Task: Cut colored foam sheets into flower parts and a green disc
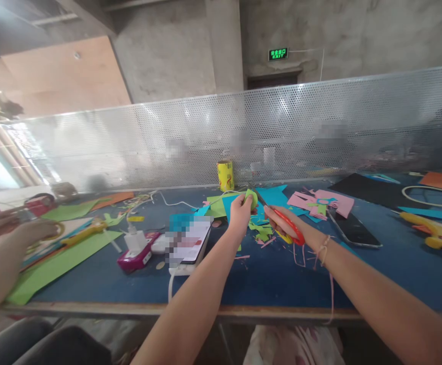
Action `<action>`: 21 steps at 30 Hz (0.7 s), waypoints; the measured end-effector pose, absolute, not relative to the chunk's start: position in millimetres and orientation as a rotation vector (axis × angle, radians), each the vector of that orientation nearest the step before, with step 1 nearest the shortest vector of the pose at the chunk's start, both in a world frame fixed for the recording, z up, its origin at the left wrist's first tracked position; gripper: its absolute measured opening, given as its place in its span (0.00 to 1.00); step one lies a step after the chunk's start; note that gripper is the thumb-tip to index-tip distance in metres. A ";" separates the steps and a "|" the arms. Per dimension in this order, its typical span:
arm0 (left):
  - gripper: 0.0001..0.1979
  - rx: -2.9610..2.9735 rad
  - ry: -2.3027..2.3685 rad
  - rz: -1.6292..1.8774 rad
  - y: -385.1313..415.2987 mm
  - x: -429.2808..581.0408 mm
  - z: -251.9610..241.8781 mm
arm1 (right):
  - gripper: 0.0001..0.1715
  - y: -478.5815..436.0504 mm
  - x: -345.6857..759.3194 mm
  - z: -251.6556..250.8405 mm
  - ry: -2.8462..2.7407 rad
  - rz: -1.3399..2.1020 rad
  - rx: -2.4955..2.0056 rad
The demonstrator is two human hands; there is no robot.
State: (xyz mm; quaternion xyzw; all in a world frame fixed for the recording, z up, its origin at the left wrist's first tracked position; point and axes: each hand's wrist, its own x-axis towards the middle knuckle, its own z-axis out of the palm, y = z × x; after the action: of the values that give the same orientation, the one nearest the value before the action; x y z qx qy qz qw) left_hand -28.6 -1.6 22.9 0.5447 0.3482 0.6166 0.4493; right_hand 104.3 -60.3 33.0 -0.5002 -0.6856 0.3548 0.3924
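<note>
My left hand (241, 213) pinches a small piece of light green paper (251, 197) above the blue table. In my right hand (275, 217) is a pair of scissors (291, 228) with red-orange handles. The blades point up and left, close by the green piece; whether they touch it is too small to tell. Beneath both hands lie green paper scraps (262, 231), pink strips and blue paper (274, 195). Something with a yellow handle (284, 237) shows partly below the scissors.
Left of my arms are a phone (196, 243) and a magenta power strip (139, 257) with chargers. A co-worker's hands (34, 230) are at the far left. Pink paper (335, 200), a dark phone (353, 230) and a yellow glue gun (434, 230) lie right. A yellow roll (226, 176) stands by the perforated screen.
</note>
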 end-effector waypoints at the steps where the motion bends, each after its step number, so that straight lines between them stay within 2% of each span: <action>1: 0.12 1.350 0.860 1.524 -1.6 -28.5 22.9 | 0.28 -60.2 104.3 33.2 -1.734 0.903 -1.272; 8: 0.12 1.355 0.857 1.523 -3.2 -28.6 24.3 | 0.26 -66.6 102.1 40.6 -1.746 0.916 -1.288; 21: 0.14 1.320 0.841 1.510 -3.7 -30.3 26.2 | 0.28 -58.8 106.2 39.4 -1.884 0.615 -1.377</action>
State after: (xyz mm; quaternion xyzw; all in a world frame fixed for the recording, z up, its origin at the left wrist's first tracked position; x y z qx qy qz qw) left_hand -30.3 -3.7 26.2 0.5373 0.3423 0.6148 0.4649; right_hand 106.2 -58.8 39.4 -0.5333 -0.7293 0.2383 0.3562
